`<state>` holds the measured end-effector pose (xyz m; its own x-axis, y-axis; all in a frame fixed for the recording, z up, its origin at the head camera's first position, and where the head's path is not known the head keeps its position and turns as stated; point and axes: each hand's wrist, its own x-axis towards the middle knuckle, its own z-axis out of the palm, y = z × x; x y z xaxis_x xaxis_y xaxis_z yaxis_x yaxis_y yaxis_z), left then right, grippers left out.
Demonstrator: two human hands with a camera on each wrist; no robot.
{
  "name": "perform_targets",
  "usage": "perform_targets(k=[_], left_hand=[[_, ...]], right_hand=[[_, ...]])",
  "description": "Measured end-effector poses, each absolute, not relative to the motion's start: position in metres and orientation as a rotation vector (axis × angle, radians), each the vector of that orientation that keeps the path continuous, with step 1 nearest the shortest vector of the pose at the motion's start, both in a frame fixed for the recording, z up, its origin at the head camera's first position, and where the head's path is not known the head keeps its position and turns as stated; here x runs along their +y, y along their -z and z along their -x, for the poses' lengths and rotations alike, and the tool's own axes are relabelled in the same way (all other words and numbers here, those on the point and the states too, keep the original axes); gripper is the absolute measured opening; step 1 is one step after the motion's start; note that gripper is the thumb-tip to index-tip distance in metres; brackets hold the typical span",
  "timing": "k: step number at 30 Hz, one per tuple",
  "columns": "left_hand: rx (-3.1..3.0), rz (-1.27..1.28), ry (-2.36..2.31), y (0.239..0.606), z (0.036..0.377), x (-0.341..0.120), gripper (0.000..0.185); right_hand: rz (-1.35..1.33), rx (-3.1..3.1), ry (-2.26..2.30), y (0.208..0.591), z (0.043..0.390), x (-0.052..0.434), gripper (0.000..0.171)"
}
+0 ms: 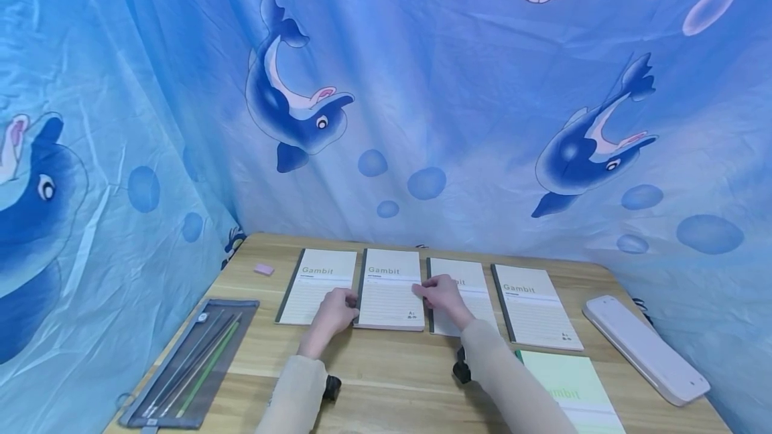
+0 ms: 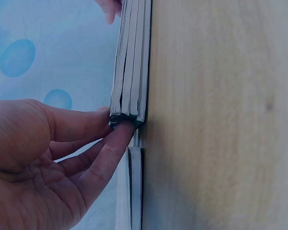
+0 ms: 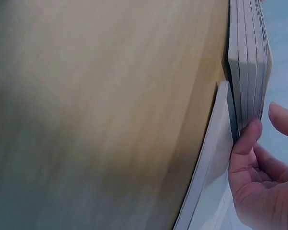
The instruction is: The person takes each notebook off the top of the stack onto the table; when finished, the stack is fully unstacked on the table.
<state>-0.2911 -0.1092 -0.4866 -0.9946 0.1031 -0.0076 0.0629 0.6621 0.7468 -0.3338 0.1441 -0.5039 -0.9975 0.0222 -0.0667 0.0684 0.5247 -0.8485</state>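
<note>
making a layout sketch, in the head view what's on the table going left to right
pencil case → pink eraser → first notebook → left hand → second notebook stack → right hand → fourth notebook → white case
</note>
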Motion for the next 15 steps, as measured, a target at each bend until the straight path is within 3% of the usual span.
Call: perform_targets(k=[15], left_hand=[[2.821, -0.121, -1.275, 0.4873, 0.2918, -0.1086, 0.036]], right_hand=[[-0.046, 2.804, 1.427, 0.5025, 0.3319, 0.1366, 0.023]])
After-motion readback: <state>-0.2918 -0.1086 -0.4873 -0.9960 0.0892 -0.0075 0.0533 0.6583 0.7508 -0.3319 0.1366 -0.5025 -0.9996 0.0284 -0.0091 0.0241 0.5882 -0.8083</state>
